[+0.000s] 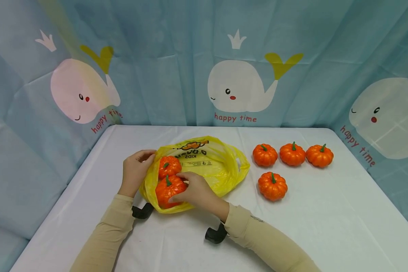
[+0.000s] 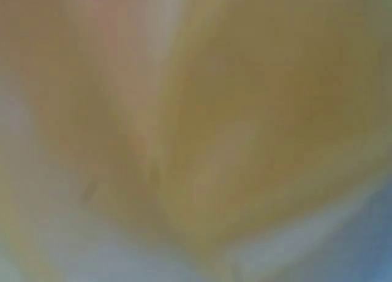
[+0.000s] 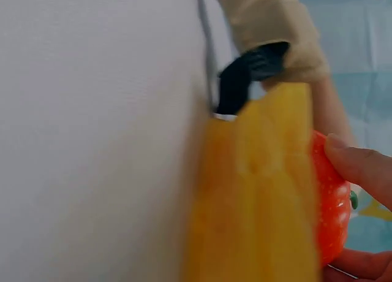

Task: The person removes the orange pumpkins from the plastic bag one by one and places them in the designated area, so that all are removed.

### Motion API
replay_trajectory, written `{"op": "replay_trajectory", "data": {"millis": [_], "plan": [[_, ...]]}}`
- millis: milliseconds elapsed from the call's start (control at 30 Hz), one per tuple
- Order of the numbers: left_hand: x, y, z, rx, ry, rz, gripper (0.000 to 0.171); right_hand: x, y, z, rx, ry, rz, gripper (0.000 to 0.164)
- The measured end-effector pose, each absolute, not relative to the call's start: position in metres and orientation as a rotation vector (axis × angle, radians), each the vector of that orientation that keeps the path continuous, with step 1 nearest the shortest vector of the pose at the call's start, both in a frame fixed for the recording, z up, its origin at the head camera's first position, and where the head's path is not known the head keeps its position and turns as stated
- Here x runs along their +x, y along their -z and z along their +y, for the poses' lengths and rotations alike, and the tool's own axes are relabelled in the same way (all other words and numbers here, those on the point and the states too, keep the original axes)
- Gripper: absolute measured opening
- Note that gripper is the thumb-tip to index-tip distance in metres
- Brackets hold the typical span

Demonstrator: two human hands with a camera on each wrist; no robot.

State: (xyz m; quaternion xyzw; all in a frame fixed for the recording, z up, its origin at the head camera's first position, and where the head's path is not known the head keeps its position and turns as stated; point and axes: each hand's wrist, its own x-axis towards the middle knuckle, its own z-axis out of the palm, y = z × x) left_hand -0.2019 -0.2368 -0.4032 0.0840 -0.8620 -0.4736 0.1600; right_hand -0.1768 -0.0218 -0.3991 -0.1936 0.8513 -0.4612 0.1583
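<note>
A yellow plastic bag (image 1: 221, 166) lies on the table with its mouth toward me. My left hand (image 1: 134, 170) pinches the bag's left rim between thumb and fingers; the left wrist view is a blur of yellow plastic (image 2: 294, 122). Just inside the mouth, my right hand (image 1: 198, 189) holds a small orange toy pumpkin (image 1: 166, 189) with a green stem, thumb on the near side and fingers on the far side. Behind it, a second pumpkin (image 1: 171, 164) sits in the bag. From the right wrist, the held pumpkin (image 3: 331, 202) shows partly behind the bag's wall (image 3: 263, 196).
Right of the bag, several more toy pumpkins stand on the white-covered table (image 1: 326, 211): three in a back row, including one nearest the bag (image 1: 264, 155), and one in front (image 1: 272, 186). Black wrist mounts (image 1: 215, 234) hang below both wrists. A whale-print curtain (image 1: 176, 75) surrounds the table.
</note>
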Motion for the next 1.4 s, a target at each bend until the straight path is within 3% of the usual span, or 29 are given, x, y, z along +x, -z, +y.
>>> {"op": "replay_trajectory", "data": {"millis": [533, 1400], "plan": [[-0.200, 0.401, -0.236, 0.243, 1.349, -2.474, 0.027, -0.183, 0.360, 0.053, -0.360, 1.581, 2.416, 0.074], [-0.200, 0.401, -0.236, 0.273, 1.380, -2.474, 0.028, -0.165, 0.344, 0.175, -0.154, 1.503, 2.612, 0.081]]}}
